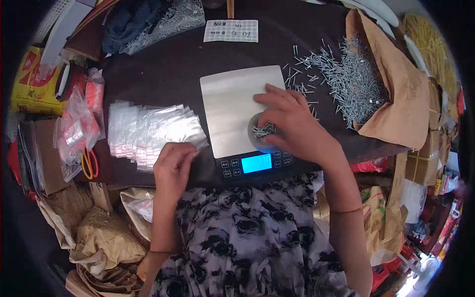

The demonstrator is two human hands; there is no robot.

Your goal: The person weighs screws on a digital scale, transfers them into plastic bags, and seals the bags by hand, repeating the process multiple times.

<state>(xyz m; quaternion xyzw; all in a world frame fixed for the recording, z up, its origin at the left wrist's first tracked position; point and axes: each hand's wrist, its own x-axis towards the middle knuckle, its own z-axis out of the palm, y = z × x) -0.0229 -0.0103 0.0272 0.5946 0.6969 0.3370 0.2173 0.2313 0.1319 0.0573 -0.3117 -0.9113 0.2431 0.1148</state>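
Observation:
My left hand is closed in a pinch at the near right corner of a spread of clear zip bags, its fingertips on the edge of a bag. My right hand reaches over the silver plate of a digital scale. Its thumb and a finger are at the rim of a small round dish, while other fingers stretch out above the plate. Several small screws lie in the dish. The blue display is lit, its digits hard to read.
A brown paper bag lies on its side at the right, with a heap of screws spilling out. A label sheet and a clear bag of screws lie at the back. Orange-handled scissors hang near the left edge.

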